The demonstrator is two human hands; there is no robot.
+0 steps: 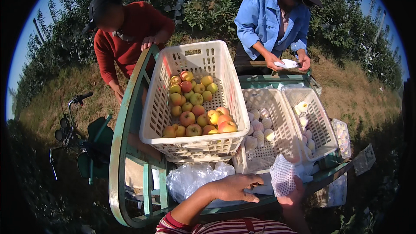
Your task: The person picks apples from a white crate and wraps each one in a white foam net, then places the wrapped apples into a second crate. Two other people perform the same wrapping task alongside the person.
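My right hand (291,193) holds up a white foam net sleeve (282,175) at the near side of a green metal cart (114,169). Whether anything is inside the sleeve I cannot tell. My left hand (236,187) hovers just to its left, empty, thumb and fingers apart. Beneath and left of that hand lies clear plastic sheeting (195,178). A large white plastic crate (203,149) beyond it holds many loose red-yellow apples (196,99). To its right, a second white crate (286,136) contains several fruits in foam nets (258,126).
A narrower white crate (325,133) with netted fruits stands farther right. Bagged fruits (342,136) hang beyond the cart's edge. Across the cart, a person in red (136,35) grips the rail; another in blue (266,19) handles a white sleeve (286,63). Handlebars (73,104) are at left.
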